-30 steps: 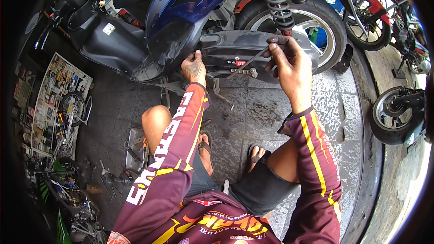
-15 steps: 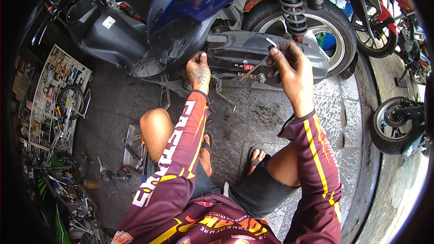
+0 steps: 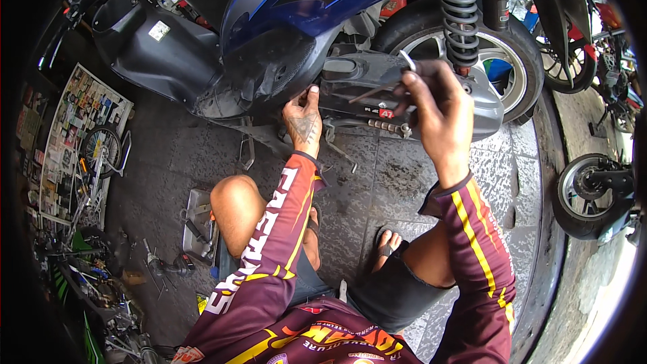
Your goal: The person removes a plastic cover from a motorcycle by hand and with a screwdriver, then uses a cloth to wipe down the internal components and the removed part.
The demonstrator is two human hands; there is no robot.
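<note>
A blue and black scooter (image 3: 290,13) stands across the far side in front of me. My left hand (image 3: 303,123) is at the front end of its black engine side cover (image 3: 360,71), fingers curled in and thumb pointing up. What those fingers hold, if anything, is hidden. Over the rear part of the cover, my right hand (image 3: 441,111) is closed on a thin metal rod (image 3: 374,93), which slants down to the left. A short white piece (image 3: 408,60) sticks up above these fingers; I cannot tell whether it belongs to the rod.
The kick lever (image 3: 387,126) lies below the cover, near the stand (image 3: 345,158). Beside my left knee is a metal tray (image 3: 197,226) of tools, with a power tool (image 3: 176,263) next to it. Motorcycle parts (image 3: 101,296) crowd the lower left; another wheel (image 3: 583,192) stands right.
The view has shifted, so the scooter appears slightly further right and lower. The rod in my right hand now lies flatter and higher against the cover. My left hand stays at the cover's front end.
</note>
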